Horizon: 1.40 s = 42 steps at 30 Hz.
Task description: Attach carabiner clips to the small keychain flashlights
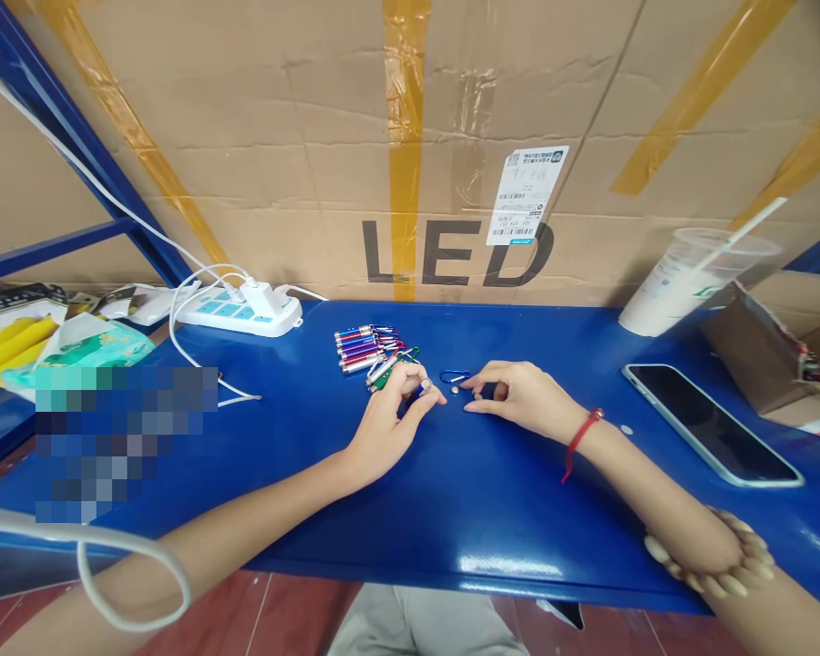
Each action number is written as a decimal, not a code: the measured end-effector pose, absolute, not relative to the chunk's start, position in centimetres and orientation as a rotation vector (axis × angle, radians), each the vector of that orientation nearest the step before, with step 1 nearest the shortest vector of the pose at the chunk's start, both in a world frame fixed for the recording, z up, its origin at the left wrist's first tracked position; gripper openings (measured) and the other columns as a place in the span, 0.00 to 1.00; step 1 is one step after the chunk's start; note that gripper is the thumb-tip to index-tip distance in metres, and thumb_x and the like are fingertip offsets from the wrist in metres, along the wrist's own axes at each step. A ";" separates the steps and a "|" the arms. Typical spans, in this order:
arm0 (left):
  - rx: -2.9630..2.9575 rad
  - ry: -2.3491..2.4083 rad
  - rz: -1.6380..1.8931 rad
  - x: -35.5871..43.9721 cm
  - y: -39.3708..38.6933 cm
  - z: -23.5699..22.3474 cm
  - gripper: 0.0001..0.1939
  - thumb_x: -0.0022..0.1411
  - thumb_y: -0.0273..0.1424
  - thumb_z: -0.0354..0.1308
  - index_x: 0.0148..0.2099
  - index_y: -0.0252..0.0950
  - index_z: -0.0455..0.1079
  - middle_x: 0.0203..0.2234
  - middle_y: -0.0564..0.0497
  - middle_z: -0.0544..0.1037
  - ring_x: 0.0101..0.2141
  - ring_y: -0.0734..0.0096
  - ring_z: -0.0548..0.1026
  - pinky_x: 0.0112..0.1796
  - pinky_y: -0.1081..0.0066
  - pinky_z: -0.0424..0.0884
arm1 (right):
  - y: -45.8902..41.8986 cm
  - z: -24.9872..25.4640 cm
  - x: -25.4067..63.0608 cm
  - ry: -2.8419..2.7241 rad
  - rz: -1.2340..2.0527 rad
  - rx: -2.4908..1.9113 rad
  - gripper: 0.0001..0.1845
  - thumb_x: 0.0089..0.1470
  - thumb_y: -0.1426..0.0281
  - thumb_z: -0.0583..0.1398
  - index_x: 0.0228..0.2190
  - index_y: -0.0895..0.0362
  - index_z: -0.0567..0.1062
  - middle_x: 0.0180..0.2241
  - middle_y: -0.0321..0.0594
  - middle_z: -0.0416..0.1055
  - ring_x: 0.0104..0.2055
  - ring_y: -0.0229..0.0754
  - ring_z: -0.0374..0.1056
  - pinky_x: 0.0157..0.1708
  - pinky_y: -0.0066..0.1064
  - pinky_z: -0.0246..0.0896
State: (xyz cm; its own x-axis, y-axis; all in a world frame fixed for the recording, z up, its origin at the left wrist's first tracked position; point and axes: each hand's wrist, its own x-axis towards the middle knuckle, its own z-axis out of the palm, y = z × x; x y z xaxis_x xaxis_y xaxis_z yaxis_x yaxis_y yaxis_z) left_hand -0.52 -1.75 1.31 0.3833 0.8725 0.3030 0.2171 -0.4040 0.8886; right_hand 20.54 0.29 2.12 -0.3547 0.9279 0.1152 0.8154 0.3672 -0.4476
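Head view. At centre, the left hand (393, 410) has its fingertips curled closely around a short blue metal tube with a silvery end (420, 389). To its right, the right hand (529, 398) shows thumb and forefinger slightly parted; a small grey round piece (478, 395) sits between them, though whether it is gripped cannot be told. A small silvery disc (455, 390) lies on the glossy blue table (383, 538) between the hands, just below a blue oval carabiner (454, 375) near the right fingertips. Slender multicoloured metal tubes (363, 347) lie grouped above the left hand, left of centre.
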 end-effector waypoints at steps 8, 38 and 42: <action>1.919 0.872 1.157 -0.5 -2.1 1.4 0.02 0.60 0.25 0.53 0.34 0.37 0.64 0.34 0.50 0.77 0.37 0.70 0.74 0.42 0.69 0.67 | 0.4 2.4 20.6 -2.222 0.558 -1.587 0.07 0.45 0.70 0.64 0.30 0.57 0.77 0.27 0.36 0.77 0.25 0.36 0.70 0.29 0.25 0.65; 2.170 0.523 1.132 -1.2 -2.1 -0.8 0.05 0.65 0.26 0.47 0.40 0.40 0.51 0.42 0.42 0.76 0.39 0.66 0.76 0.37 0.66 0.73 | 0.1 2.2 20.3 -2.189 0.528 -1.769 0.05 0.46 0.65 0.63 0.25 0.53 0.75 0.25 0.30 0.75 0.25 0.35 0.69 0.21 0.23 0.55; 2.070 0.447 1.133 -1.1 -2.0 -0.8 0.10 0.64 0.25 0.48 0.44 0.40 0.50 0.44 0.43 0.75 0.43 0.66 0.75 0.41 0.65 0.72 | 0.2 2.0 20.4 -2.132 0.544 -1.748 0.05 0.44 0.65 0.64 0.23 0.53 0.75 0.24 0.31 0.75 0.25 0.37 0.70 0.22 0.24 0.57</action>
